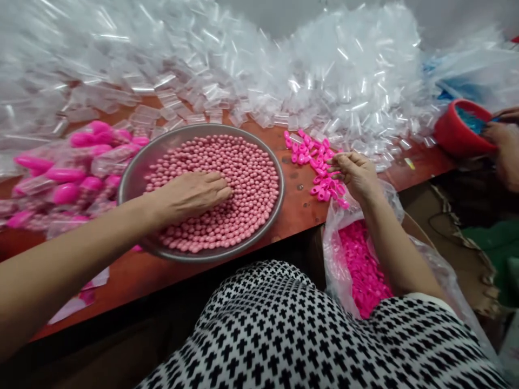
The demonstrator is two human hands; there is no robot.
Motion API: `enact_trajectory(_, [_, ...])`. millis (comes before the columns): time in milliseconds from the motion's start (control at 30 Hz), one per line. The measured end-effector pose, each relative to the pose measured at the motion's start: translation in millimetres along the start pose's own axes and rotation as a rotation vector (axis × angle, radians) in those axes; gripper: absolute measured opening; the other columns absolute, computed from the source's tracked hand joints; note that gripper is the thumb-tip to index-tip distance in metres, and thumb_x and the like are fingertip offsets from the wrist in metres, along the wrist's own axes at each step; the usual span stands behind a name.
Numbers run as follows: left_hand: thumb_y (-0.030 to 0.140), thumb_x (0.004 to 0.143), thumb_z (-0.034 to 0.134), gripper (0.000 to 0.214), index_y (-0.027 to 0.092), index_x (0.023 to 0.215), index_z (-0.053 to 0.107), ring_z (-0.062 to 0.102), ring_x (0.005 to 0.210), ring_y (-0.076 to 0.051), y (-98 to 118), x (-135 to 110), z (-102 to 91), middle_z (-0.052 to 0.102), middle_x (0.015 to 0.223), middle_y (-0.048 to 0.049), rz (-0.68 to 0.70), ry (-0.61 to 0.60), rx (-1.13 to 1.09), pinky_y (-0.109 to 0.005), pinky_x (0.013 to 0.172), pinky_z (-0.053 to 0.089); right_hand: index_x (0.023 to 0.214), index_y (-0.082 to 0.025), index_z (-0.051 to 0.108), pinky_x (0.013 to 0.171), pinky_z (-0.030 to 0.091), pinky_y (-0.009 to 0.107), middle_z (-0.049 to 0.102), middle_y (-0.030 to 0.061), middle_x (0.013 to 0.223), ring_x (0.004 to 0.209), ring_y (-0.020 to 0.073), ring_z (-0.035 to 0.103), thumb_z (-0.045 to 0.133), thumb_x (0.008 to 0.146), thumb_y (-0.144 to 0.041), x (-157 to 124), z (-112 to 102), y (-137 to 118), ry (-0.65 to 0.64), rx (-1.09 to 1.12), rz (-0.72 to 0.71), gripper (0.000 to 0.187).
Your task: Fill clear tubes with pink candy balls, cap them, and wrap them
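My left hand (192, 194) is palm down in a wide grey metal bowl (125, 186) of small round pink balls (243, 200). Its fingers curl together into the balls, and whatever lies beneath the palm is hidden. To the right, my right hand (357, 173) hovers at the edge of a small heap of bright pink plastic caps (320, 167). Thumb and fingertips come together there; I cannot make out what is between them. Below that wrist, an open clear plastic bag (334, 259) holds many more pink pieces (363, 270).
Clear plastic containers (243, 70) pile high along the back of the red table (300, 216). Filled ones with pink ends (68, 178) lie left of the bowl. At far right, another person's hand (506, 140) reaches to a red tub (450, 129) with blue pieces.
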State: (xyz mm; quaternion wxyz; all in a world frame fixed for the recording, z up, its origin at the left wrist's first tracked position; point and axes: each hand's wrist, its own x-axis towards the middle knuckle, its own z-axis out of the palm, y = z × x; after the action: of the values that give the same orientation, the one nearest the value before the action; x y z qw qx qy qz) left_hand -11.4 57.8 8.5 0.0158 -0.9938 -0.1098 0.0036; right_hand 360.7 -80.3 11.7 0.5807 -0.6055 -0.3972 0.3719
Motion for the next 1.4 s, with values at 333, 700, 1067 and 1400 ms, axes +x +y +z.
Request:
enact_trajectory(333, [0.007, 0.089, 0.041, 0.026, 0.017, 0.09, 0.066, 0.061, 0.087, -0.023, 37, 32, 2.0, 0.067, 0.091, -0.0099, -0.018, -0.25, 0.015, -0.032, 0.074, 0.047, 0.109, -0.012, 0.07, 0.088, 0.044, 0.04, 0.07, 0.0155, 0.113, 0.101, 0.0274, 0.06, 0.051, 0.092, -0.019, -9, -16, 39, -0.419, -1.311, -0.406, 0.026])
enact_trajectory(700, [0.047, 0.082, 0.066, 0.031, 0.018, 0.09, 0.059, 0.069, 0.083, -0.02, 49, 25, -7.6, 0.072, 0.093, -0.006, -0.631, 0.337, -1.152, -0.033, 0.074, 0.056, 0.1, -0.011, 0.069, 0.077, 0.039, 0.038, 0.071, 0.0173, 0.093, 0.088, 0.0273, 0.058, 0.046, 0.096, -0.028, 12, 3, 58, -0.376, -1.582, -0.428, 0.028])
enact_trajectory(1067, [0.034, 0.074, 0.077, 0.038, 0.015, 0.105, 0.067, 0.071, 0.091, -0.02, 72, 14, -5.9, 0.073, 0.103, -0.0092, -0.539, 0.518, -1.648, -0.035, 0.079, 0.061, 0.103, -0.025, 0.07, 0.068, 0.05, 0.031, 0.07, 0.0006, 0.087, 0.069, 0.0157, 0.06, 0.066, 0.085, -0.039, -18, 83, -15, -0.264, -0.336, -0.376, 0.023])
enact_trajectory(1400, [0.028, 0.081, 0.069, 0.017, 0.015, 0.091, 0.073, 0.069, 0.083, -0.016, 77, 8, -8.1, 0.074, 0.086, -0.0036, -0.399, 0.636, -1.315, -0.027, 0.079, 0.054, 0.105, -0.023, 0.068, 0.083, 0.052, 0.034, 0.073, 0.0061, 0.099, 0.091, 0.0213, 0.066, 0.058, 0.093, -0.032, -35, 140, -55, -0.559, -0.727, -0.836, 0.018])
